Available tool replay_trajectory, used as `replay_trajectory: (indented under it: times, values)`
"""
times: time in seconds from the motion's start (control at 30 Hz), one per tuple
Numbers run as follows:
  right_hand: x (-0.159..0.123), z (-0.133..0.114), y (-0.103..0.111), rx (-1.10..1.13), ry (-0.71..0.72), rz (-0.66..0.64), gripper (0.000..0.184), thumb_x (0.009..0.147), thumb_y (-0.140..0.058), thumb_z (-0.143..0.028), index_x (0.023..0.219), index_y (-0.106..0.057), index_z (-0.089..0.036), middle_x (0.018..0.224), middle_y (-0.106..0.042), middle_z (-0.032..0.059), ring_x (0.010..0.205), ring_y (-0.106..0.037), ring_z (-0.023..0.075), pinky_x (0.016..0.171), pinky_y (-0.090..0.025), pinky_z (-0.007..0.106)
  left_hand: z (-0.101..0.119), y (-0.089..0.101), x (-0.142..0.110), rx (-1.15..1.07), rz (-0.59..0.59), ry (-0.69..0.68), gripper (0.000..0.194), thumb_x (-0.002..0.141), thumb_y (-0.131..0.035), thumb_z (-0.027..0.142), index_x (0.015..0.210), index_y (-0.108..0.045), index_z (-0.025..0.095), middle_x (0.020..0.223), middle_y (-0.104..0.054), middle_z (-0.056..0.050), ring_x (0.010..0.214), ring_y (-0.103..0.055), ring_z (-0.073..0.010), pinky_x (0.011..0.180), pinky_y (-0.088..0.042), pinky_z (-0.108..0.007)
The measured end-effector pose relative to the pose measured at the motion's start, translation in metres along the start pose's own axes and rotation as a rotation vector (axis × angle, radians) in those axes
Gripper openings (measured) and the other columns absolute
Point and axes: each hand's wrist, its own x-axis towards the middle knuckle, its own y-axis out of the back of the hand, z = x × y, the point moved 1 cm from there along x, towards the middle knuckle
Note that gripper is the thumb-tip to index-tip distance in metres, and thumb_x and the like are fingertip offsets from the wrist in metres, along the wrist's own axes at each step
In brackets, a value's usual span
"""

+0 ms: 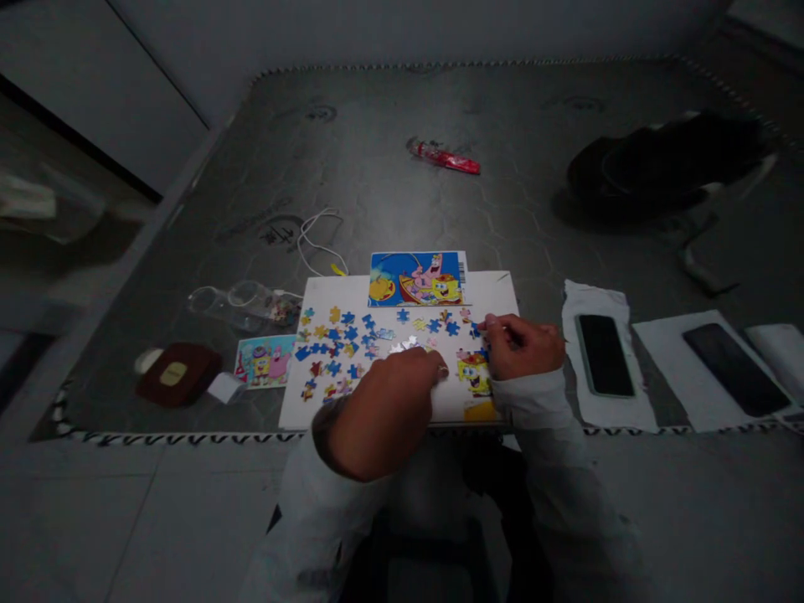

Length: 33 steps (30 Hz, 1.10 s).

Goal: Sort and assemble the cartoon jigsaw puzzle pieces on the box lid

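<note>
A white board (pixel 449 408) bears many loose jigsaw puzzle pieces (pixel 335 333), mostly blue and yellow, spread over its left half and middle. My left hand (pixel 395 402) reaches over the board's middle, fingers curled down and closed; whatever they pinch is hidden. At the right side, my right hand (pixel 524 345) has its thumb and forefinger pinched at a small blue puzzle piece (pixel 475 329). Just below, partly covered by that hand, lies a joined section of puzzle (pixel 474 374) with a yellow cartoon face. A cartoon picture card (pixel 414 279) rests at the board's back edge.
Left of the board are another picture card (pixel 264 362), a brown pouch (pixel 180 374), a clear plastic container (pixel 242 303) and a white cable (pixel 314 239). Two phones (pixel 605 356) lie on white cloths to the right. Farther back are a red-ended tube (pixel 445 157) and a dark bag-like object (pixel 659 163).
</note>
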Motion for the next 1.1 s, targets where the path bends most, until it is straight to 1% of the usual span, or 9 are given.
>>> replay_trajectory:
  times: [0.07,0.17,0.23,0.37,0.53,0.63,0.73,0.87,1.1]
  values:
    - [0.000,0.002,-0.001,0.008,0.014,0.013,0.033,0.095,-0.061,-0.041,0.071,-0.075,-0.022,0.052,-0.058,-0.0047,0.057,-0.056,0.0123,0.078,-0.038,0.032,0.003,-0.007,0.002,0.032,-0.024,-0.056,0.040,0.090,-0.052,0.005,0.122,-0.070,0.020,0.122,-0.074,-0.009,0.111,-0.070,-0.0264,0.094,-0.053,-0.039]
    - [0.000,0.004,-0.004,0.024,0.034,0.029,0.033,0.095,-0.061,-0.040,0.071,-0.074,-0.023,0.052,-0.057,-0.0053,0.057,-0.056,0.0121,0.077,-0.037,0.031,0.008,-0.010,0.007,0.043,-0.063,-0.070,0.030,0.097,-0.052,0.014,0.113,-0.075,0.020,0.115,-0.076,-0.009,0.106,-0.072,-0.0265,0.091,-0.054,-0.039]
    - [-0.001,0.006,-0.006,0.037,0.059,0.037,0.034,0.095,-0.060,-0.042,0.070,-0.074,-0.023,0.051,-0.056,-0.0053,0.055,-0.055,0.0120,0.075,-0.035,0.031,0.013,-0.007,0.011,0.002,-0.048,-0.028,0.023,0.100,-0.057,0.025,0.101,-0.080,0.023,0.106,-0.079,-0.005,0.100,-0.073,-0.0250,0.090,-0.054,-0.037]
    - [-0.003,0.010,-0.008,0.025,0.125,0.020,0.036,0.096,-0.058,-0.043,0.070,-0.073,-0.024,0.051,-0.059,-0.0045,0.055,-0.054,0.0121,0.074,-0.033,0.032,0.019,-0.002,0.016,-0.053,0.033,0.090,0.010,0.087,-0.077,0.035,0.084,-0.082,0.027,0.089,-0.081,0.001,0.089,-0.075,-0.0227,0.084,-0.052,-0.033]
    - [-0.004,0.015,-0.004,0.060,0.333,-0.016,0.033,0.098,-0.058,-0.037,0.072,-0.074,-0.024,0.054,-0.064,-0.0046,0.054,-0.055,0.0113,0.073,-0.031,0.033,0.021,-0.003,0.019,0.001,0.056,0.096,0.012,0.092,-0.072,0.031,0.092,-0.084,0.029,0.099,-0.083,0.001,0.097,-0.075,-0.0230,0.088,-0.051,-0.032]
    - [-0.004,0.020,0.000,0.089,0.468,-0.106,0.035,0.098,-0.057,-0.038,0.070,-0.074,-0.025,0.057,-0.068,-0.0047,0.054,-0.053,0.0107,0.072,-0.029,0.034,0.024,-0.004,0.022,0.031,0.058,0.081,0.019,0.098,-0.064,0.028,0.099,-0.083,0.029,0.107,-0.082,-0.001,0.102,-0.074,-0.0226,0.091,-0.050,-0.032]
    - [-0.003,0.027,0.005,0.115,0.530,-0.236,0.033,0.098,-0.059,-0.041,0.074,-0.076,-0.026,0.055,-0.067,-0.0055,0.056,-0.054,0.0111,0.074,-0.027,0.035,0.027,-0.004,0.024,0.071,0.013,0.113,0.024,0.100,-0.058,0.024,0.101,-0.082,0.027,0.108,-0.080,-0.002,0.104,-0.073,-0.0231,0.092,-0.050,-0.032]
    - [-0.001,0.039,0.012,0.170,0.527,-0.364,0.023,0.094,-0.069,-0.049,0.089,-0.080,-0.030,0.054,-0.061,-0.0077,0.061,-0.056,0.0115,0.077,-0.027,0.033,0.031,-0.005,0.026,0.135,-0.041,0.140,0.029,0.100,-0.053,0.018,0.103,-0.080,0.027,0.109,-0.079,-0.003,0.103,-0.072,-0.0245,0.091,-0.051,-0.034]
    - [0.000,0.054,0.012,0.190,0.519,-0.456,0.029,0.087,-0.075,-0.060,0.096,-0.080,-0.033,0.063,-0.065,-0.0076,0.067,-0.058,0.0117,0.079,-0.024,0.033,0.039,-0.012,0.029,0.155,-0.035,0.174,0.027,0.102,-0.053,0.021,0.105,-0.079,0.022,0.110,-0.078,-0.008,0.105,-0.072,-0.0247,0.096,-0.052,-0.036]
